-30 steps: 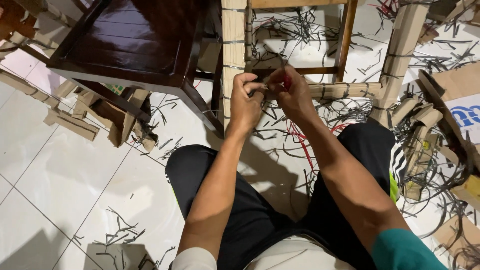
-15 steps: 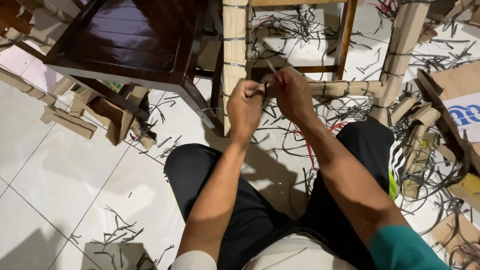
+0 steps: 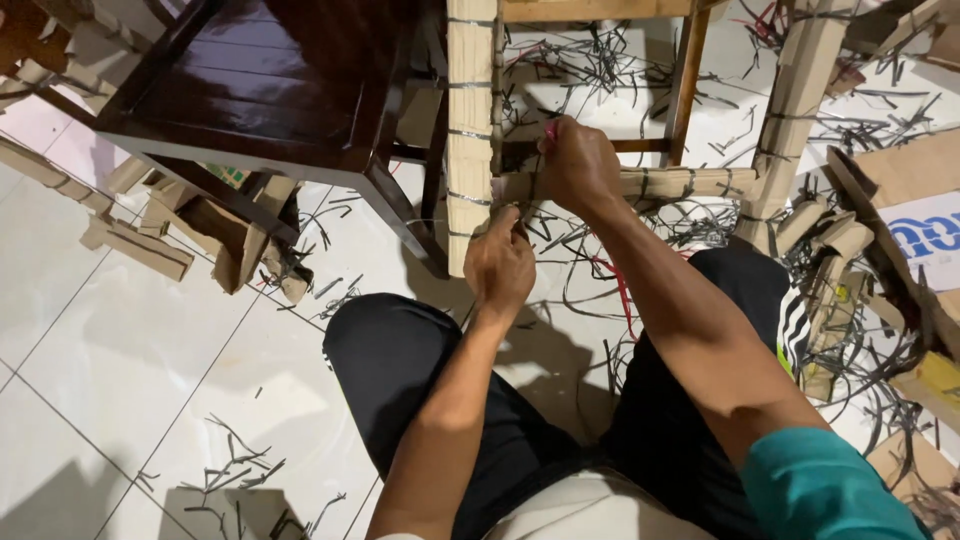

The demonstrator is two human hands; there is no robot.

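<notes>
I sit on the floor in front of a wooden chair frame whose leg (image 3: 471, 120) and lower rail (image 3: 690, 183) are wrapped in cardboard bound with dark straps. My right hand (image 3: 578, 165) grips the wrapped rail where it meets the leg, with a small red-handled tool partly showing above its fingers. My left hand (image 3: 500, 262) is lower, at the foot of the wrapped leg, fingers pinched on a thin dark strap (image 3: 478, 228).
A dark wooden chair (image 3: 265, 85) stands at upper left with cardboard pieces (image 3: 140, 245) under it. Several cut strap scraps (image 3: 235, 470) litter the white tile floor. A second wrapped leg (image 3: 795, 110) and a cardboard box (image 3: 915, 230) are on the right.
My left hand has dropped from the rail down to the foot of the wrapped leg. My right hand has shifted up and to the right along the rail.
</notes>
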